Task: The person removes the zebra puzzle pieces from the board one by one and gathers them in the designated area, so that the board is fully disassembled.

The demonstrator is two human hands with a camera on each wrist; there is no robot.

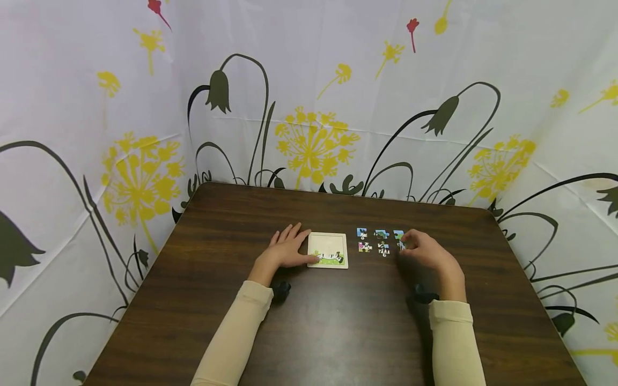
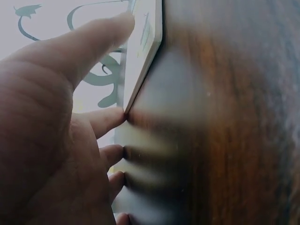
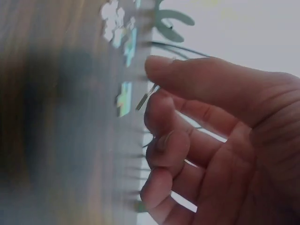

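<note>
spread left hand [image 1: 287,251] touches puzzle board [image 1: 327,240] toward table's [image 1: 338,321] far edge; right hand [image 1: 428,250] pinches puzzle piece [image 3: 142,101], likely a pickup needing clear lift.

Puzzle pieces [image 1: 382,234] lie beside a square board [image 1: 329,242].

Puzzle board [image 1: 327,241]: bears no readable word, number or brand in head view; too steeply angled in left wrist view to read.
Loose puzzle pieces [image 1: 382,234]: too small in head view and too blurred in right wrist view to make out any lettering.
Raised puzzle piece [image 3: 142,100]: seen nearly edge-on; shows no legible mark.
Flowered cloth [image 1: 386,24]: gives no letters or numerals to read.
Table [image 1: 338,332]: carries no readable label.
Black wrist devices [image 1: 281,292]: too small and dark to read any brand.
</note>
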